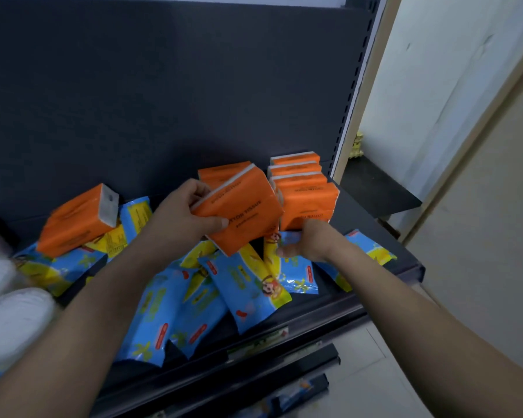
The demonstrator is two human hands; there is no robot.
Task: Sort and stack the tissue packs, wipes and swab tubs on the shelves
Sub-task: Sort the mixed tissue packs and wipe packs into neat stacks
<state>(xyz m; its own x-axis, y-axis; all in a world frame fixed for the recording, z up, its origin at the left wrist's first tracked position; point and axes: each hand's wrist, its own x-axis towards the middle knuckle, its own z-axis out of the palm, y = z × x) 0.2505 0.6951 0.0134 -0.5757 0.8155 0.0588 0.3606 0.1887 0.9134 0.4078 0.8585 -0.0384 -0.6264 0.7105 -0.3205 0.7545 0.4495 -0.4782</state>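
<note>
My left hand (183, 214) grips an orange tissue pack (245, 212), held tilted above the shelf's middle. To its right, several orange tissue packs (302, 188) stand in a row at the shelf's back right. My right hand (307, 242) rests at the foot of the front pack in that row, fingers curled on a blue and yellow wipes pack (287, 260). Another orange tissue pack (77, 220) lies tilted at the left on top of wipes. Several blue wipes packs (245, 285) lie scattered over the dark shelf (372, 224).
White blurred bundles (12, 315) sit at the far left. A dark back panel (163, 101) rises behind the shelf. A slotted upright (349, 98) and a pale wall (450, 86) stand on the right. A lower shelf edge (284, 372) shows below.
</note>
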